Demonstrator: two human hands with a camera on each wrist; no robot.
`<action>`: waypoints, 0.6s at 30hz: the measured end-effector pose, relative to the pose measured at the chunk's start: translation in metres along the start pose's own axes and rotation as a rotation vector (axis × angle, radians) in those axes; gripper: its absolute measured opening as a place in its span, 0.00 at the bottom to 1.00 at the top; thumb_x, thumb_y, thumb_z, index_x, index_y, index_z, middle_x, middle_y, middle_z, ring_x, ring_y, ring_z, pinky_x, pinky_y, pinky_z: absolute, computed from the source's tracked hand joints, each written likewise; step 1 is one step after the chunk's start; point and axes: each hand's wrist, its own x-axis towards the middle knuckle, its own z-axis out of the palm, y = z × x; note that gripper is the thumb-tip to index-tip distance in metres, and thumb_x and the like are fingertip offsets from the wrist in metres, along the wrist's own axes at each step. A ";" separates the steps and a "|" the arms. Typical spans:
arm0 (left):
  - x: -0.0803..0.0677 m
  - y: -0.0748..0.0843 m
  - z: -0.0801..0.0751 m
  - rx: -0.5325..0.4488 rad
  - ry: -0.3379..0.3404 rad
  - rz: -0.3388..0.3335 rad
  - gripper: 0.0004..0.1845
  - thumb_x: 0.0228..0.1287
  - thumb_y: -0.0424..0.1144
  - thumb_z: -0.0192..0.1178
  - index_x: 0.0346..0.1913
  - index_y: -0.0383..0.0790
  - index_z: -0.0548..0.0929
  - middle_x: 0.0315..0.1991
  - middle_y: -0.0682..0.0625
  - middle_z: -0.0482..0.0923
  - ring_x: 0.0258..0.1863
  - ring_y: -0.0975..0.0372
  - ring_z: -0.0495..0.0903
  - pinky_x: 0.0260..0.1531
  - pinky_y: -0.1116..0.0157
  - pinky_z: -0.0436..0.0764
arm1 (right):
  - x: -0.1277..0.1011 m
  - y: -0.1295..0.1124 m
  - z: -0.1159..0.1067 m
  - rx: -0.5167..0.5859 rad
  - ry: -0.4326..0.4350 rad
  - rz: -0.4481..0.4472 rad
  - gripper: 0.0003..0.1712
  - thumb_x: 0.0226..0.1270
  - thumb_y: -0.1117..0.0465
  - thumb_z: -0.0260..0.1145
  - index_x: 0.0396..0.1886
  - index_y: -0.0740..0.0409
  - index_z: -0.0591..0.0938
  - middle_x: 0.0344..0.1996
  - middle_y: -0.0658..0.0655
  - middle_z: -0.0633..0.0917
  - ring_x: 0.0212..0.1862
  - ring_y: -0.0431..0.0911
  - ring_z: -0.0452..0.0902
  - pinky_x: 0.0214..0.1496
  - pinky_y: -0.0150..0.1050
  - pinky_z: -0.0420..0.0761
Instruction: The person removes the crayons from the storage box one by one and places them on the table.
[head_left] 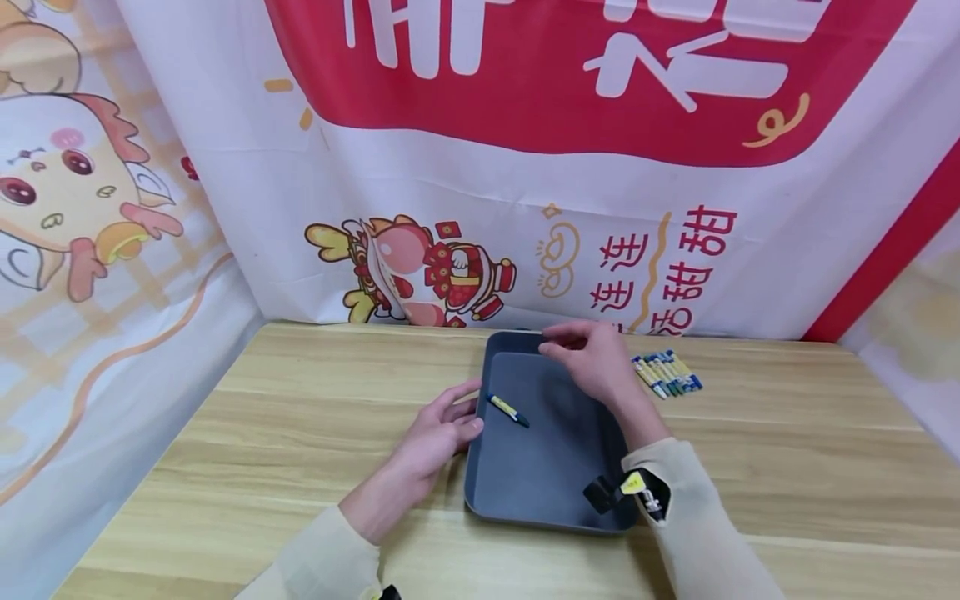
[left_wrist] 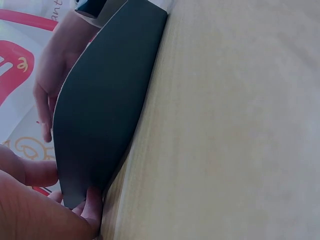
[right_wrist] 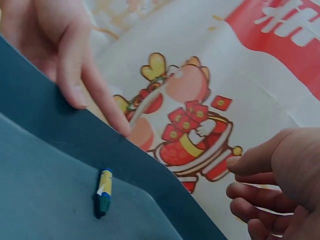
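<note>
A dark grey rectangular tray (head_left: 543, 467) lies on the wooden table. Inside it, near the left wall, rests one crayon (head_left: 508, 410) with a yellow wrapper and a dark green end; the right wrist view shows this crayon (right_wrist: 104, 192) too. My left hand (head_left: 431, 433) is at the tray's left side, its fingertips touching the outer wall. In the left wrist view, fingers (left_wrist: 93, 207) lie against that wall. Over the tray's far right part hovers my right hand (head_left: 592, 358), fingers loosely bent, with nothing visible between thumb and fingertips.
To the right of the tray, several crayons (head_left: 666, 372) lie side by side on the table (head_left: 780, 442). A printed cloth (head_left: 450, 183) hangs behind the table's far edge, and another patterned cloth (head_left: 97, 250) hangs at the left.
</note>
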 end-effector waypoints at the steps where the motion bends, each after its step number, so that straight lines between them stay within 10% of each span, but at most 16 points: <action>1: 0.000 0.000 0.000 0.000 -0.001 0.000 0.32 0.77 0.28 0.55 0.80 0.47 0.69 0.77 0.36 0.71 0.75 0.45 0.74 0.72 0.49 0.75 | 0.000 -0.002 0.001 -0.008 -0.017 -0.008 0.18 0.75 0.54 0.72 0.60 0.53 0.89 0.53 0.57 0.90 0.49 0.52 0.82 0.51 0.42 0.82; 18: 0.002 0.001 0.001 0.005 -0.001 -0.002 0.31 0.78 0.28 0.54 0.80 0.46 0.68 0.76 0.35 0.72 0.73 0.46 0.76 0.71 0.49 0.76 | 0.008 0.007 0.034 -0.057 -0.277 -0.005 0.16 0.70 0.54 0.75 0.54 0.52 0.91 0.41 0.51 0.91 0.43 0.47 0.81 0.48 0.40 0.79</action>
